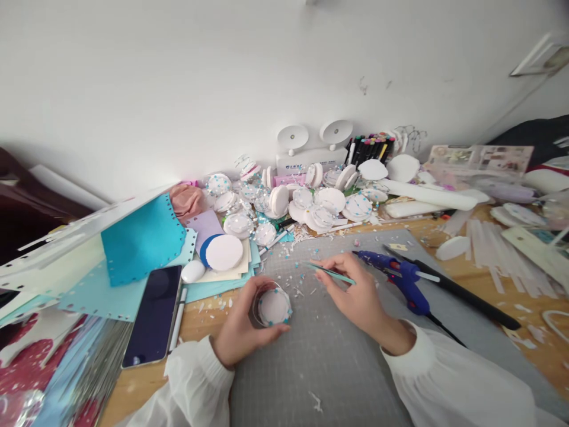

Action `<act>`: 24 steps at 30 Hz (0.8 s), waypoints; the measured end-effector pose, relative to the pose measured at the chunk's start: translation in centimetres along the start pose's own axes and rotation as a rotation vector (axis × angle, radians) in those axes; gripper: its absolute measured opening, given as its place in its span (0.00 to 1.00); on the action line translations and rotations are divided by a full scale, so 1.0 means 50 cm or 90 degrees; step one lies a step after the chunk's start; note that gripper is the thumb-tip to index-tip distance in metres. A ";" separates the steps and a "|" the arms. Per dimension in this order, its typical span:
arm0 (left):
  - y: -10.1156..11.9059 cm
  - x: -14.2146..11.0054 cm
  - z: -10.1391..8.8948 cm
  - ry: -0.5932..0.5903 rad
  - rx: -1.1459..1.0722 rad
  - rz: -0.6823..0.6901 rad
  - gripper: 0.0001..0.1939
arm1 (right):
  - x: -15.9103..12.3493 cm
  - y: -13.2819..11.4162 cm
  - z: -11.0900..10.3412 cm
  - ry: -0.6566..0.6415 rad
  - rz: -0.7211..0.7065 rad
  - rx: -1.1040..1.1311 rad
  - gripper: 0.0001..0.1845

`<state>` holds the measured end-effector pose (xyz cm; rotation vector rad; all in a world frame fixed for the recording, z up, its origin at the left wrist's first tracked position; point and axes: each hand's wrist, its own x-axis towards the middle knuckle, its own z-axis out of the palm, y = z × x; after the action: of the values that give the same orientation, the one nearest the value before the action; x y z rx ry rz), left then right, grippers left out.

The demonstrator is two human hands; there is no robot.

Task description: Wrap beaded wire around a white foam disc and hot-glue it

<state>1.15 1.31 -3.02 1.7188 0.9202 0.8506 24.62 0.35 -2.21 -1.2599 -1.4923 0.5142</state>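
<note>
My left hand [242, 329] is wrapped round a small round clear-walled disc [272, 306] with a white face and blue and white beads along its rim, held just above the grey cutting mat [320, 356]. My right hand [355, 290] pinches a thin teal tool [331, 273], like tweezers or a pen, whose tip points left over scattered white scraps [296, 284] on the mat. Both wrists wear white sleeves.
A blue glue gun [400, 276] and a long black rod [462, 293] lie right of my right hand. A heap of similar beaded white discs [311, 204] sits behind the mat. A phone [153, 314], teal paper sheets [140, 240] and a marker set [371, 148] are around.
</note>
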 end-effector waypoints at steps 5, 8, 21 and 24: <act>0.007 -0.003 -0.012 -0.057 0.124 0.043 0.42 | 0.003 -0.004 -0.002 -0.005 -0.009 -0.029 0.04; 0.012 -0.003 -0.023 -0.057 0.208 0.083 0.42 | 0.005 -0.011 -0.009 -0.008 -0.003 -0.031 0.05; 0.024 0.000 -0.021 -0.025 0.329 0.134 0.32 | 0.008 0.008 -0.001 -0.034 0.016 -0.055 0.06; 0.022 -0.002 -0.020 -0.029 0.320 0.132 0.35 | 0.011 0.009 0.000 -0.040 0.025 -0.067 0.06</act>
<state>0.47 1.38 -1.69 2.2887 0.9939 0.7472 24.90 0.98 -2.37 -1.3676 -1.5666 0.5106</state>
